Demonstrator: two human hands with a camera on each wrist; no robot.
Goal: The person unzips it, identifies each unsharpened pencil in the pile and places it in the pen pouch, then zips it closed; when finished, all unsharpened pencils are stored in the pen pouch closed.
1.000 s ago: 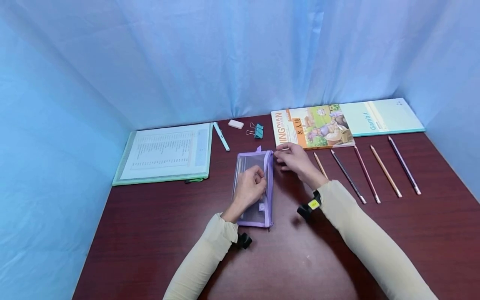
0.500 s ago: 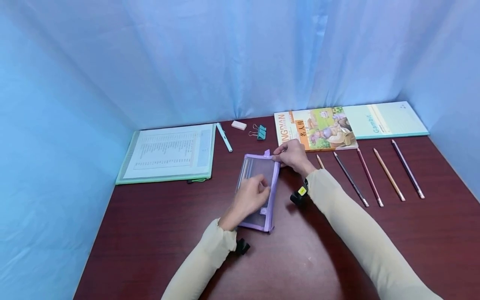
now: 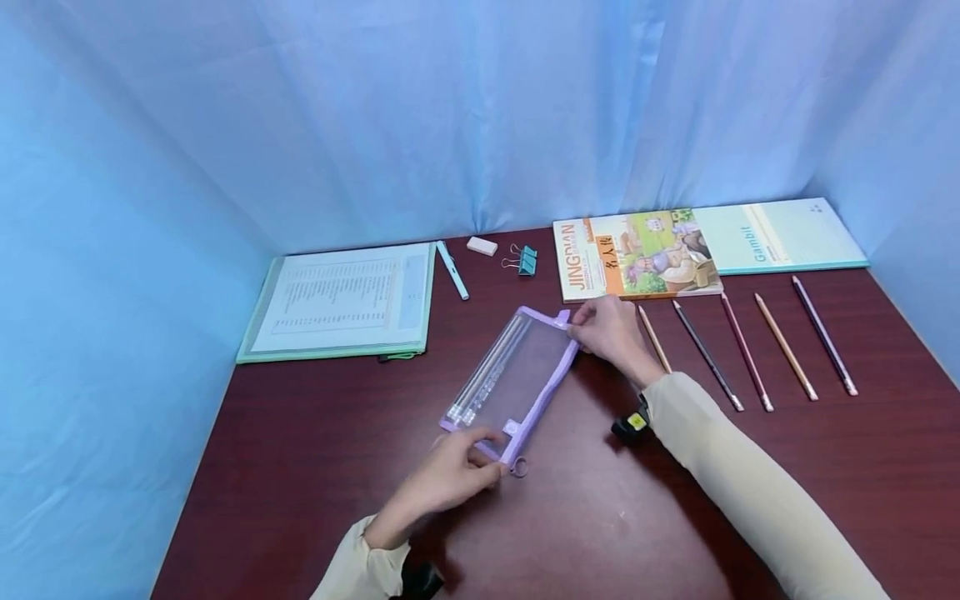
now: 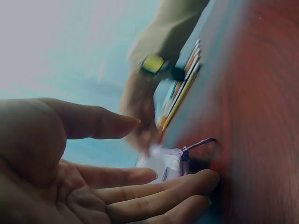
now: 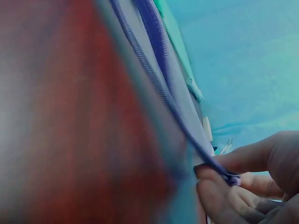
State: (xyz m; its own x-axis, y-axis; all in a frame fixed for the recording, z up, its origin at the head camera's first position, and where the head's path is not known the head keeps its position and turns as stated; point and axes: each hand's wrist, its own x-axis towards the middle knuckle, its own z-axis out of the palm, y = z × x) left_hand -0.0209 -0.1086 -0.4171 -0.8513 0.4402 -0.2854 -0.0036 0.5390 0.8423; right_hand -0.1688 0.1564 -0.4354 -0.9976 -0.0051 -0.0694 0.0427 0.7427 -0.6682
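Note:
A purple-edged mesh pencil pouch (image 3: 528, 375) lies aslant on the dark table, with a few pale pencils (image 3: 486, 373) visible through its mesh. My right hand (image 3: 611, 335) pinches its far right corner near the purple tab. In the right wrist view, two purple zipper edges (image 5: 156, 79) run apart from each other, meeting near the right fingertips. At the pouch's near end is my left hand (image 3: 450, 473), thumb apart from the fingers beside the corner with the pull ring (image 3: 519, 467). The left wrist view shows its fingers extended, the pouch (image 4: 172, 165) just beyond them.
Several pencils (image 3: 750, 354) lie in a row at right. Behind them are an illustrated book (image 3: 645, 254) and a mint notebook (image 3: 787, 236). A binder clip (image 3: 527, 261), an eraser (image 3: 482, 246), a light blue pen (image 3: 452, 271) and a document folder (image 3: 337, 302) lie further left.
The pouch has turned clockwise, its far end swinging right. My left hand has drawn back from over the mesh to the near end and its fingers have spread. My right hand has taken the far corner.

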